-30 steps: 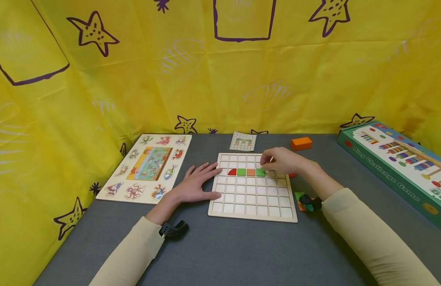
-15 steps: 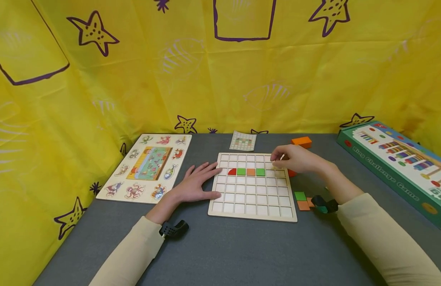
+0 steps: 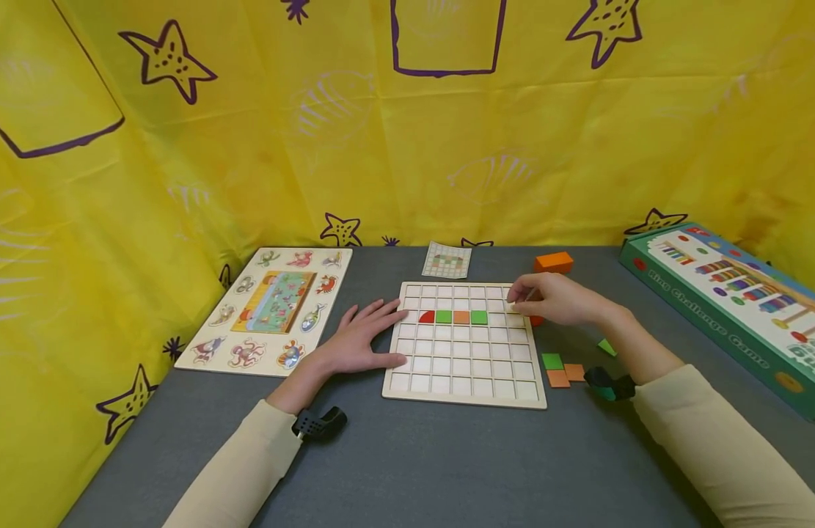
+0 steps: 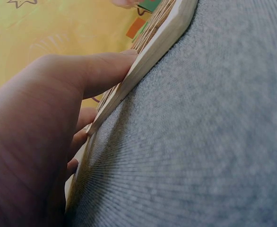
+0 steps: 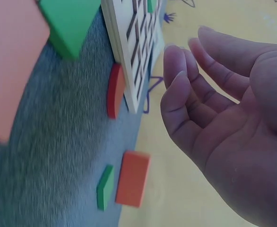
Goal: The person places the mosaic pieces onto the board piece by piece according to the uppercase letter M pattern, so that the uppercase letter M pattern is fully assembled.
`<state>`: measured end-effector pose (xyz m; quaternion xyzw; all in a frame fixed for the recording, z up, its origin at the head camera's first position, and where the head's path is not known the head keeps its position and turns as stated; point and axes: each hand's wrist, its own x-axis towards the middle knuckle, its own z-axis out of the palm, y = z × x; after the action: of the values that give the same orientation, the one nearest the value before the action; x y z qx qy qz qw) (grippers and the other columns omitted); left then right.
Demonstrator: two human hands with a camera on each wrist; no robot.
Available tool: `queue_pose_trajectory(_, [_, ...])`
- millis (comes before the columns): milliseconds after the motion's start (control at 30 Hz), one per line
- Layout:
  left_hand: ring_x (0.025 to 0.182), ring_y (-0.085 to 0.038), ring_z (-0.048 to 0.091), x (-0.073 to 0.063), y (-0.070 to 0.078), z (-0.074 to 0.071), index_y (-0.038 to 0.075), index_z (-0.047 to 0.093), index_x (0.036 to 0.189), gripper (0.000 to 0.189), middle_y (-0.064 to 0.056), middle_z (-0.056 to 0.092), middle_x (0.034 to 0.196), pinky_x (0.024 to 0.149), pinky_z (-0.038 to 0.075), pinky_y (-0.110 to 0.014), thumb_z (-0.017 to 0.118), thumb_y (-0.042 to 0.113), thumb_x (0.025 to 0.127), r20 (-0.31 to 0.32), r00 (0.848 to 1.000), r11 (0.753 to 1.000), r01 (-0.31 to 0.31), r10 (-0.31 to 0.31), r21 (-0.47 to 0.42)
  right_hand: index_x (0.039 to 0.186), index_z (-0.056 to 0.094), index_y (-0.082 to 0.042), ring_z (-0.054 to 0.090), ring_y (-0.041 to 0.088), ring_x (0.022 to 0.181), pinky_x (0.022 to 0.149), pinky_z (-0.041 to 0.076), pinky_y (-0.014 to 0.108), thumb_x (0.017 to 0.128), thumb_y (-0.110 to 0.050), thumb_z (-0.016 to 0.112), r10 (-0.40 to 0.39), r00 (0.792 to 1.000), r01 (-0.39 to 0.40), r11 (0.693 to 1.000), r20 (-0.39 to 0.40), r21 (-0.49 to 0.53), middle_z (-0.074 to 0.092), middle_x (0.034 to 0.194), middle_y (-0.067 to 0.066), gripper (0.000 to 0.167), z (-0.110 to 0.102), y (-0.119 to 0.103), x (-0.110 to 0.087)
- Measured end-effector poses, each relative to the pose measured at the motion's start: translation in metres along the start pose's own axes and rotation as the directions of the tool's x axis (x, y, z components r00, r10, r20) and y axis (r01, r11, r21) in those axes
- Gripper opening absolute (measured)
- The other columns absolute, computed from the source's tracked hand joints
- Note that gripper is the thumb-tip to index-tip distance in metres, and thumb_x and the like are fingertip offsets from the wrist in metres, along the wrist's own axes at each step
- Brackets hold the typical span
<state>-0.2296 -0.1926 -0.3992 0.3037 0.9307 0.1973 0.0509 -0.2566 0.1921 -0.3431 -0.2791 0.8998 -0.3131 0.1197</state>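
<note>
A wooden grid board (image 3: 470, 402) lies flat on the grey table. One row holds a red rounded piece (image 3: 428, 317), a green tile (image 3: 443, 317), an orange tile (image 3: 461, 317) and another green tile (image 3: 479, 317). My left hand (image 3: 359, 346) rests at the board's left edge, fingers spread; its thumb (image 4: 111, 71) touches the rim in the left wrist view. Over the board's right side hovers my right hand (image 3: 554, 298), its fingers loosely bent. Thumb and fingers stand apart with nothing between them in the right wrist view. Beside the board is a red piece (image 5: 115, 91), partly hidden in the head view.
Loose green (image 3: 552, 361) and orange tiles (image 3: 558, 378) lie right of the board, with a green triangle (image 3: 607, 347) farther over. An orange block (image 3: 554, 262) and a pattern card (image 3: 447, 260) sit behind. A sea-animal puzzle (image 3: 209, 330) flanks the left, a game box (image 3: 731, 293) the right.
My right hand has moved right, away from the last green tile, leaving that tile on the board. My left hand has stayed at the board's edge.
</note>
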Motion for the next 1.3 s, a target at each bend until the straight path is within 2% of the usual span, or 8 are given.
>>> queue_pose_trajectory(233, [0.152, -0.03, 0.014, 0.0, -0.001, 0.001, 0.021, 0.036, 0.159, 0.086, -0.003, 0.024, 0.166, 0.115, 0.001, -0.064, 0.067, 0.06, 0.088, 0.004, 1.0, 1.0, 0.005, -0.005, 0.004, 0.113, 0.068, -0.001, 0.059, 0.021, 0.088, 0.076, 0.05, 0.037, 0.099, -0.011, 0.067, -0.03, 0.999, 0.029, 1.0, 0.044, 0.01, 0.066, 0.102, 0.004, 0.018, 0.014, -0.004, 0.02])
queue_pose_trajectory(333, [0.153, -0.03, 0.013, 0.001, 0.0, 0.001, 0.022, 0.036, 0.159, 0.086, -0.002, 0.023, 0.166, 0.115, 0.001, -0.064, 0.067, 0.059, 0.088, 0.006, 1.0, 1.0, 0.006, -0.006, -0.003, 0.112, 0.069, -0.002, 0.058, 0.02, 0.086, 0.079, 0.05, 0.037, 0.098, -0.01, 0.066, -0.054, 0.997, 0.055, 0.998, 0.063, -0.015, 0.066, 0.097, 0.003, 0.017, 0.02, -0.007, 0.027])
queue_pose_trajectory(533, [0.153, -0.029, 0.013, 0.002, 0.002, 0.001, 0.022, 0.036, 0.16, 0.086, -0.001, 0.022, 0.166, 0.115, 0.001, -0.063, 0.066, 0.06, 0.089, 0.011, 1.0, 1.0, 0.001, -0.001, 0.005, 0.109, 0.069, -0.004, 0.055, 0.019, 0.081, 0.077, 0.047, 0.036, 0.098, -0.011, 0.067, -0.031, 0.996, 0.037, 0.997, 0.088, -0.065, 0.063, 0.089, 0.0, 0.013, 0.025, -0.009, 0.031])
queue_pose_trajectory(833, [0.153, -0.028, 0.012, 0.002, 0.003, 0.0, 0.022, 0.036, 0.16, 0.086, -0.002, 0.022, 0.166, 0.115, 0.0, -0.063, 0.067, 0.06, 0.088, 0.017, 1.0, 1.0, 0.004, -0.004, 0.002, 0.115, 0.068, -0.001, 0.058, 0.02, 0.084, 0.077, 0.05, 0.038, 0.099, -0.012, 0.065, -0.051, 0.996, 0.051, 0.999, 0.068, -0.01, 0.064, 0.095, 0.002, 0.02, 0.017, -0.008, 0.019])
queue_pose_trajectory(1100, [0.152, -0.03, 0.014, 0.001, 0.002, 0.0, 0.021, 0.037, 0.159, 0.085, -0.004, 0.024, 0.166, 0.115, 0.001, -0.063, 0.068, 0.058, 0.089, 0.002, 1.0, 1.0, -0.003, 0.003, -0.007, 0.119, 0.065, 0.002, 0.057, 0.02, 0.083, 0.072, 0.05, 0.036, 0.1, -0.014, 0.066, -0.008, 0.998, 0.008, 1.0, 0.063, 0.008, 0.064, 0.097, 0.003, 0.025, 0.007, -0.006, 0.003])
queue_pose_trajectory(1300, [0.152, -0.03, 0.013, 0.0, 0.0, 0.0, 0.021, 0.037, 0.159, 0.085, -0.003, 0.024, 0.166, 0.115, 0.001, -0.063, 0.068, 0.057, 0.089, 0.003, 1.0, 1.0, -0.007, 0.007, -0.007, 0.117, 0.068, -0.002, 0.058, 0.018, 0.087, 0.08, 0.051, 0.039, 0.098, -0.016, 0.068, -0.01, 0.998, 0.01, 1.0, 0.056, -0.011, 0.065, 0.097, 0.0, 0.024, 0.004, -0.002, -0.012])
